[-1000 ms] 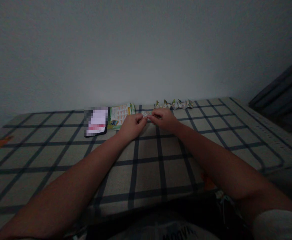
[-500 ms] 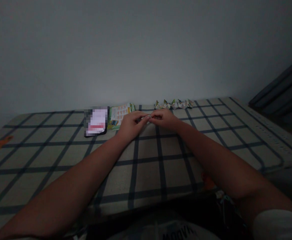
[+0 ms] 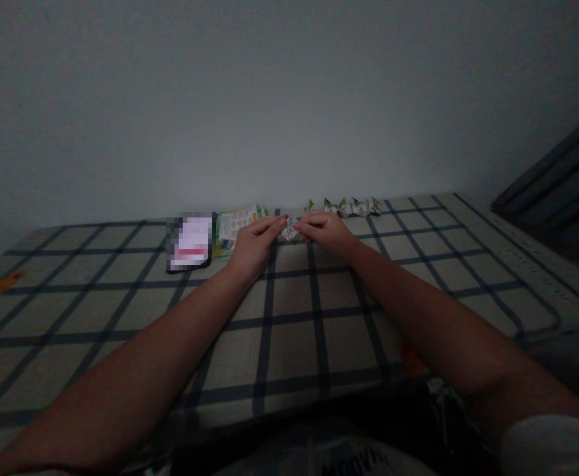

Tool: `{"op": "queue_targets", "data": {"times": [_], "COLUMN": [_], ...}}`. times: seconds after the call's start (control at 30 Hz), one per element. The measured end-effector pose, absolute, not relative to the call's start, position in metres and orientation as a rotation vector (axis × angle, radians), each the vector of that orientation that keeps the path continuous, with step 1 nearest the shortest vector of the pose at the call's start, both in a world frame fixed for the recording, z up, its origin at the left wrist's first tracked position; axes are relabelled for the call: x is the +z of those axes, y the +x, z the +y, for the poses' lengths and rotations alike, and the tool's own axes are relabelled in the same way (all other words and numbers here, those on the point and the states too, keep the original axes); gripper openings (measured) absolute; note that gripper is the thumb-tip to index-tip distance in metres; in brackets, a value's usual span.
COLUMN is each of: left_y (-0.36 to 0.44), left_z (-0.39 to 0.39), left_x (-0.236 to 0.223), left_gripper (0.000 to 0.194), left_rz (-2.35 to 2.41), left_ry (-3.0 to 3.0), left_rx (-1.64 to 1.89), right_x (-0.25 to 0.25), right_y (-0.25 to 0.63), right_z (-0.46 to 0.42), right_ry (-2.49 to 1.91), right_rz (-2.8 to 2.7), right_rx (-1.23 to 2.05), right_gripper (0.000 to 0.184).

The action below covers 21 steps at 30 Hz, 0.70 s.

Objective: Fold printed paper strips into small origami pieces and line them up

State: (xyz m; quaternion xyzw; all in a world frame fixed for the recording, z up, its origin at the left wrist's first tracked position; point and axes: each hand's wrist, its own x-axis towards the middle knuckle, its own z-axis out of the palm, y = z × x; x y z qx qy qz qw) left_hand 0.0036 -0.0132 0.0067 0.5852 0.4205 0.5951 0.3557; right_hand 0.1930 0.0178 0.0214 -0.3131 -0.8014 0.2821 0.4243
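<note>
Drawn farther apart, left hand (image 3: 254,242) and right hand (image 3: 330,231) pinch folded paper (image 3: 289,231) between them.

Lit phone (image 3: 193,242) on checked cloth (image 3: 292,347); wall (image 3: 289,106) behind.

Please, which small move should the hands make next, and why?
Perhaps the right hand should gently press the small paper piece while the left hand steadies it: both hands are on it, and its surface looks uneven.
</note>
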Motion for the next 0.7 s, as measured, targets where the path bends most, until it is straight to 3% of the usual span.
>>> {"op": "queue_targets", "data": {"times": [0.43, 0.7], "left_y": [0.004, 0.005], "left_z": [-0.01, -0.006], "left_x": [0.005, 0.001], "left_gripper": [0.039, 0.031], "left_rz": [1.041, 0.967], "left_ry": [1.33, 1.351], "left_rx": [1.567, 1.65], "right_x": [0.012, 0.007], "right_y": [0.192, 0.193], "right_z": [0.031, 0.035], "right_ry": [-0.848, -0.84], "right_rz": [-1.551, -1.562], "right_rx": [1.099, 1.042], "right_gripper": [0.04, 0.036]}}
